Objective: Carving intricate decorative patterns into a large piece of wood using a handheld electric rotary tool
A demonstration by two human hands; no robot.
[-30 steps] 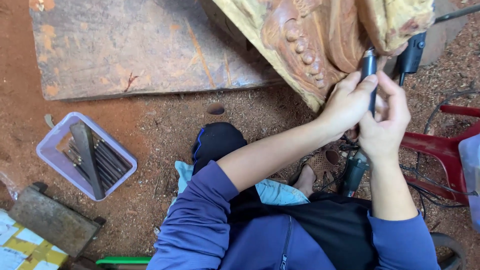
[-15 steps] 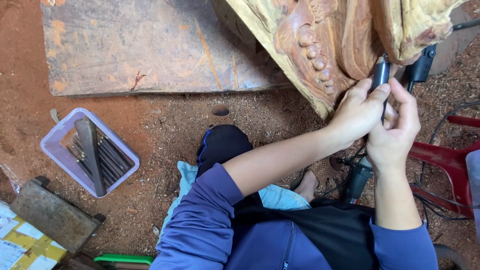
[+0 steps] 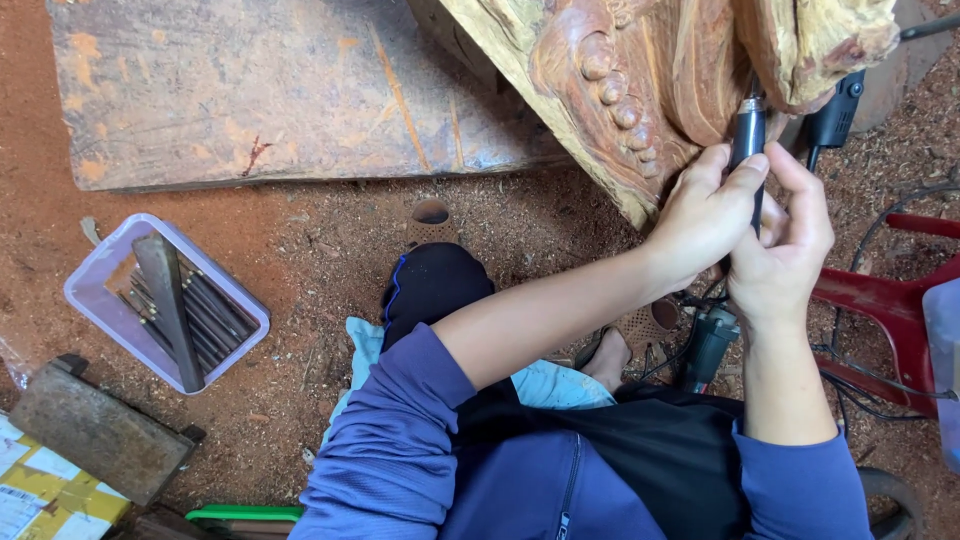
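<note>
A lilac plastic tray at nine o'clock holds dark metal chisels. At two o'clock the left hand and right hand both close around a black rotary tool, its tip against the carved wood sculpture. A wooden slab lies at eleven o'clock, a red chair at three.

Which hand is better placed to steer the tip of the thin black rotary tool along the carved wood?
Left, probably. The left hand grips the thin black rotary tool high up, near its tip on the reddish carved wood sculpture. The right hand wraps the tool lower, farther from the tip.
</note>
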